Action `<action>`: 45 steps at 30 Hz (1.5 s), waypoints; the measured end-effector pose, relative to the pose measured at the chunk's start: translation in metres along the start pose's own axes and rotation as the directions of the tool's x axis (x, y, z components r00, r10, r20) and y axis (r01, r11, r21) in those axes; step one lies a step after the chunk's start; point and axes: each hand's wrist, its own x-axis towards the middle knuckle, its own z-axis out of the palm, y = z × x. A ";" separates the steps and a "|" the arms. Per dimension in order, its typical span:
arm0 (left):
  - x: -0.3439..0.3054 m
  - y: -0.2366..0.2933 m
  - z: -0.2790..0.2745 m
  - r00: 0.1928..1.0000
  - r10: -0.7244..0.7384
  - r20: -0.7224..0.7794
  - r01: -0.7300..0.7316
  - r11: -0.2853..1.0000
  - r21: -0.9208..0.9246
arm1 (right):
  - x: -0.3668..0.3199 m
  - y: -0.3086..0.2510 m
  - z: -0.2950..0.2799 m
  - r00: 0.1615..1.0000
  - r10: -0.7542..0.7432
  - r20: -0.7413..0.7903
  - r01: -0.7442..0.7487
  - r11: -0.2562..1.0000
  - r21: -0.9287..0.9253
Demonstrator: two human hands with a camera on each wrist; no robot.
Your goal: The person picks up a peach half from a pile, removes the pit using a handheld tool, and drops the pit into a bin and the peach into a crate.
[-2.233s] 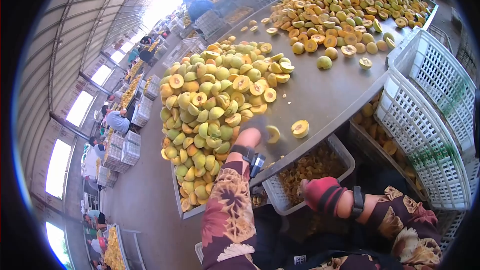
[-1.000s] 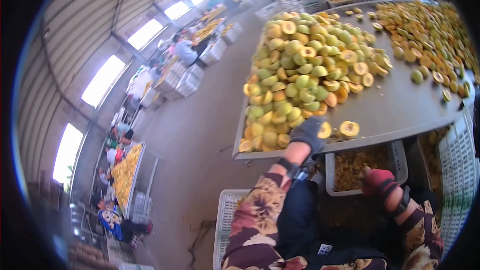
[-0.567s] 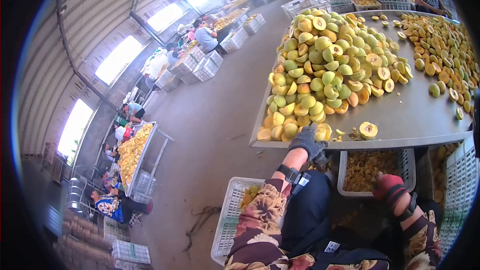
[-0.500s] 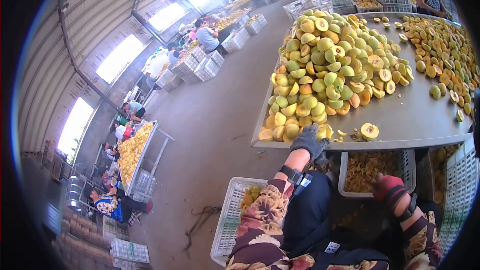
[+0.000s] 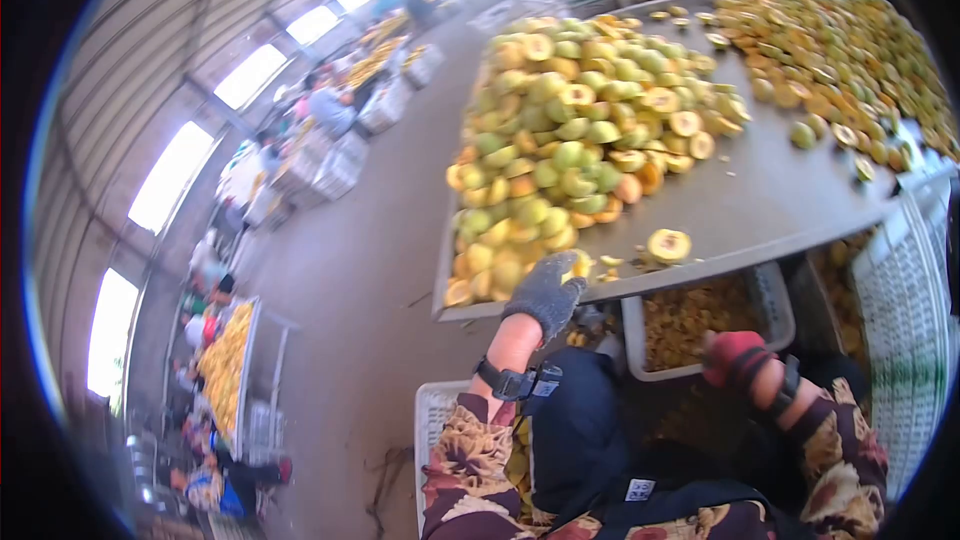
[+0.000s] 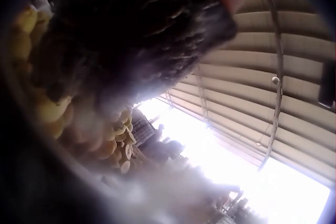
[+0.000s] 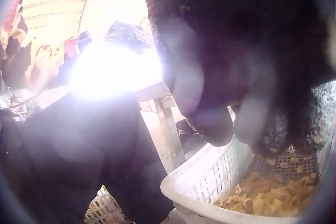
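Big shed (image 5: 130,110), metal table (image 5: 790,180) with fruit heap (image 5: 570,130). Left hand (image 5: 545,295) looks clamped on fruit half (image 5: 578,262) at near table edge, just beside heap. Right hand (image 5: 738,358) curled near scrap bin (image 5: 632,340); can't tell if anything's in it. Best bet imo: light pinch so flesh doesn't bruise, cut face toward right hand, work over bin.

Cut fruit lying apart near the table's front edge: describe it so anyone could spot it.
Find the grey table, then its near edge above the crate of scraps. Right of the left hand lies the cut fruit, yellow face up, apart from the heaped fruit.
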 end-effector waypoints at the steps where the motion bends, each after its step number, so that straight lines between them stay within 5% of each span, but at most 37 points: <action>1: 0.014 0.014 0.013 0.999 0.043 0.018 -0.043 0.999 0.005 | 0.001 0.001 0.005 1.000 0.020 -0.015 -0.020 1.000 0.016; 4: 0.051 0.065 0.040 0.995 0.090 0.042 -0.089 0.996 -0.027 | 0.001 0.008 0.004 0.999 0.035 -0.034 -0.033 0.999 0.036; 6: 0.072 0.101 0.050 0.995 -0.021 0.100 0.015 0.998 0.058 | -0.002 0.003 -0.014 1.000 0.010 -0.015 -0.009 0.999 0.036; 9: 0.097 0.129 0.056 0.950 -0.191 0.248 0.160 0.977 0.139 | -0.001 0.004 -0.021 0.985 0.082 -0.155 -0.059 0.987 0.148; 13: 0.112 0.131 0.063 0.913 -0.222 0.343 0.191 0.974 0.121 | 0.001 0.014 -0.034 0.894 0.181 -0.410 -0.025 0.933 0.358; 14: 0.113 0.132 0.065 0.912 -0.214 0.350 0.187 0.976 0.109 | 0.005 0.023 -0.029 0.832 0.157 -0.531 0.078 0.917 0.392; 17: 0.092 0.139 0.064 0.995 -0.088 0.049 0.088 0.996 0.007 | 0.017 0.034 -0.031 0.797 0.269 -0.541 0.329 0.559 0.761; 18: 0.081 0.142 0.059 1.000 -0.002 0.022 0.004 0.996 -0.088 | 0.021 0.029 -0.035 0.821 0.362 -0.442 0.356 0.282 0.891; 22: 0.035 0.140 0.074 0.943 0.284 -0.170 -0.318 0.922 -0.220 | 0.011 0.014 -0.064 0.963 0.254 -0.085 0.147 -0.234 0.961; 26: 0.006 0.123 0.068 0.942 0.240 -0.234 -0.306 0.901 -0.307 | 0.005 0.000 -0.069 0.988 0.147 -0.039 0.051 -0.080 0.996; 29: 0.009 0.107 0.079 0.985 0.156 -0.067 -0.154 0.659 -0.736 | 0.010 -0.005 -0.066 0.996 0.084 -0.017 0.030 -0.151 0.988; 31: 0.002 0.098 0.092 0.986 0.158 0.048 0.010 0.236 -0.972 | 0.016 -0.010 -0.064 0.995 0.094 0.042 -0.021 -0.214 0.977; 33: 0.006 0.089 0.123 0.945 0.165 0.284 0.323 -0.316 -0.892 | 0.022 -0.017 -0.059 0.988 0.153 -0.007 0.019 -0.078 0.997; 35: 0.003 0.100 0.094 0.924 0.215 0.316 0.374 -0.343 -0.861 | 0.034 -0.017 -0.039 0.969 0.197 -0.150 0.162 -0.047 0.986; 38: 0.011 0.100 0.089 0.940 0.122 0.318 0.341 -0.346 -0.874 | 0.042 -0.019 -0.036 0.880 0.177 -0.441 0.409 0.189 0.893; 41: 0.020 0.092 0.088 0.966 0.003 0.257 0.243 -0.339 -0.909 | 0.040 -0.012 -0.035 0.835 0.179 -0.521 0.343 0.570 0.746; 45: 0.023 0.092 0.086 0.995 0.022 0.101 0.104 -0.202 -0.974 | 0.023 -0.019 -0.041 0.866 0.082 -0.493 0.228 0.813 0.536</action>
